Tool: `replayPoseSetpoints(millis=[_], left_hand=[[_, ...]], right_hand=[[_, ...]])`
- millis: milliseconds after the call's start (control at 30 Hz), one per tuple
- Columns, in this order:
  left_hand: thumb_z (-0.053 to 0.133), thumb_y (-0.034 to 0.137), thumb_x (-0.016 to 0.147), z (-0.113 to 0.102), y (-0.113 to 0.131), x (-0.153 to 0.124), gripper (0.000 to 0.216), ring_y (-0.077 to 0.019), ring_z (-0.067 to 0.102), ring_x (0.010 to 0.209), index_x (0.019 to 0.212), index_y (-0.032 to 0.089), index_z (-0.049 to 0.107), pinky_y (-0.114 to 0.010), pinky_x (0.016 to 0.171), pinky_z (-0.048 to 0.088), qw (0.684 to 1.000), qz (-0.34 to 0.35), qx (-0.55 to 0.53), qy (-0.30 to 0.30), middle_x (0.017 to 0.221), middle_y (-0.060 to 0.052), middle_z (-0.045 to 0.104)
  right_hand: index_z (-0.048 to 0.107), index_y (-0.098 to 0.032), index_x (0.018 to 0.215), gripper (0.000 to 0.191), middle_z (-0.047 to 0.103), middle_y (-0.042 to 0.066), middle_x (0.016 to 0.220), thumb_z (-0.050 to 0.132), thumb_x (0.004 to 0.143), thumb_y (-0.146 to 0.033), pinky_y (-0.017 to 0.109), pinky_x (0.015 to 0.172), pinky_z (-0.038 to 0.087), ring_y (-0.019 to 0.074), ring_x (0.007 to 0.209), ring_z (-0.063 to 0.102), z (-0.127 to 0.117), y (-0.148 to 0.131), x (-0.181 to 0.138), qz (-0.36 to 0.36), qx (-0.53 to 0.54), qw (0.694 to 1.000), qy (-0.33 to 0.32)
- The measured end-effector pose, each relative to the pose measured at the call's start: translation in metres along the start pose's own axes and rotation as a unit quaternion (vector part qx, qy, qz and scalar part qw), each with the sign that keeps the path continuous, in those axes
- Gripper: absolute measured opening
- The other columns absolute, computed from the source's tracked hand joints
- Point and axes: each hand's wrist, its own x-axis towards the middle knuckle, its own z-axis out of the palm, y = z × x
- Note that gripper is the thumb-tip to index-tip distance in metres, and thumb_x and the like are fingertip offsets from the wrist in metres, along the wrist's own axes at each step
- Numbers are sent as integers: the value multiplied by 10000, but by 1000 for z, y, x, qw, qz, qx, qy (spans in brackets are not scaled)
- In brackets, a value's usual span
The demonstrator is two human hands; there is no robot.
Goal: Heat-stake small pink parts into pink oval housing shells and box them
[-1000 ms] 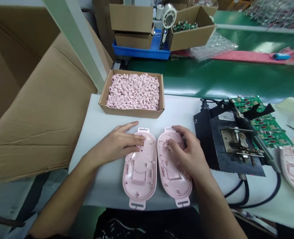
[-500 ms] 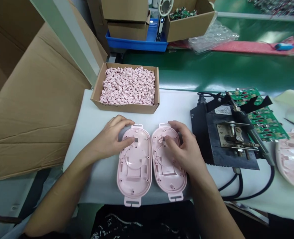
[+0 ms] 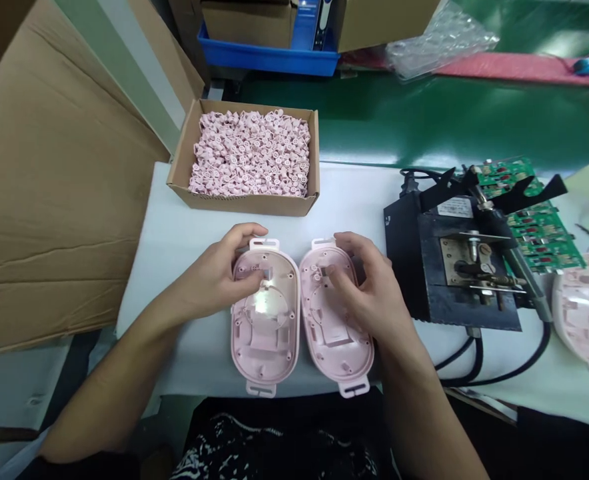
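Observation:
Two oval pink plastic housing halves lie side by side on the white table edge, hollow side up. My left hand (image 3: 224, 273) is closed on the far left end of the left housing half (image 3: 266, 333), thumb inside and fingers outside. That far end looks slightly raised. My right hand (image 3: 369, 287) grips the far right end of the right housing half (image 3: 332, 320) in the same way. A small pink plastic piece (image 3: 316, 273) sits inside the right half, left of my thumb. Part of each half is hidden under my thumbs.
Beyond the halves stands a cardboard box (image 3: 244, 205) full of small pink plastic pieces. To the right is a black soldering-iron stand (image 3: 439, 280) with cables, beside green circuit boards (image 3: 544, 233) and another pink housing part (image 3: 587, 313). A large cardboard sheet (image 3: 64, 200) rises at left.
The left housing half has tilted, its far end lifting, and light now glints inside it. My right hand stays on the right half. The camera view has shifted slightly.

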Motion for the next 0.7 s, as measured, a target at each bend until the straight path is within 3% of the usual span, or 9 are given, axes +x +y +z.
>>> replayPoseSetpoints(millis=[167, 433, 567, 700], left_hand=[[675, 267, 874, 1, 2, 1, 542, -108, 532, 655, 1385, 270, 497, -212, 549, 448, 999, -37, -33, 10, 875, 13, 594], [663, 239, 878, 7, 4, 2, 550, -91, 464, 566, 1403, 265, 502, -189, 485, 417, 999, -2, -45, 31, 749, 40, 517], [630, 350, 925, 5, 0, 3, 563, -117, 531, 604, 1457, 305, 454, -210, 507, 464, 1000, -8, 0, 11, 842, 13, 600], [606, 480, 937, -2, -6, -6, 575, -240, 678, 1038, 1472, 338, 450, -299, 823, 592, 998, 0, 52, 25, 1281, -29, 647]], right_hand=[[548, -341, 1300, 466, 652, 31, 1272, 593, 848, -236, 561, 1097, 368, 282, 1233, 573, -3, -3, 0, -4, -11, 1000, -16], [554, -346, 1293, 463, 659, 31, 1263, 665, 845, -315, 574, 1094, 293, 310, 1227, 545, -3, -12, 3, 8, -64, 997, -37], [543, -361, 1312, 488, 670, 32, 1182, 664, 843, -306, 573, 1080, 288, 306, 1166, 551, -1, -11, 7, 23, -67, 996, -58], [536, -347, 1329, 536, 668, 34, 1168, 667, 814, -279, 573, 1095, 270, 280, 1100, 569, 0, -22, 11, 49, -77, 994, -65]])
